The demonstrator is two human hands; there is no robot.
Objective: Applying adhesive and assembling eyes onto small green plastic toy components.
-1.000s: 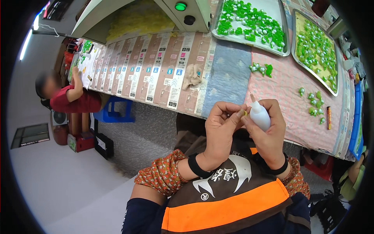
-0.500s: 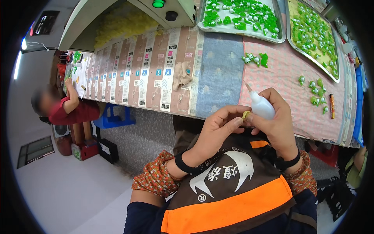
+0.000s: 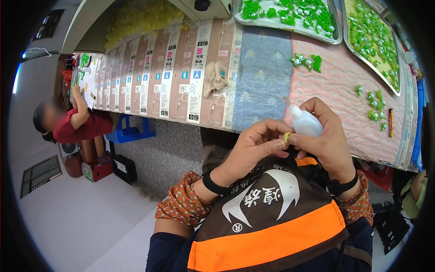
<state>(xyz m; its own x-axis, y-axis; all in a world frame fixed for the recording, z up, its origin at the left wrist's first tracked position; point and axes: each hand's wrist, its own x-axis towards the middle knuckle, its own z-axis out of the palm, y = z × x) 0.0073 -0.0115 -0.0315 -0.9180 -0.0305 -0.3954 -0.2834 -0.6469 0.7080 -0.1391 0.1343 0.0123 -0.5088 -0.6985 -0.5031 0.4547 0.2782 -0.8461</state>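
Close in front of my body, both hands meet at a small yellow piece (image 3: 287, 137), perhaps soft plastic. My left hand (image 3: 253, 145) pinches it between thumb and fingertips. A white squeeze bottle (image 3: 306, 124) with a thin nozzle is held in my right hand (image 3: 333, 140), its tip slanting up toward the table. The right thumb and a fingertip also touch the yellow piece. Past the nozzle, a few green figures with white eyes (image 3: 307, 62) lie on the pink cloth (image 3: 326, 88). Several more figures (image 3: 375, 104) sit farther right beside a thin orange tube (image 3: 391, 122).
Two metal trays of green figures stand at the back, one with a white lining (image 3: 283, 28), one yellowish (image 3: 372, 68). A beige crumpled rag (image 3: 215, 79) lies left of the blue cloth (image 3: 260, 77). A pale housing (image 3: 213, 10) covers yellow pieces (image 3: 140, 20). Another person (image 3: 77, 122) works at far left.
The view has shifted slightly, so the table's things sit a little differently in the picture. Both hands keep hold of the yellow piece, and the bottle stays in my right hand.
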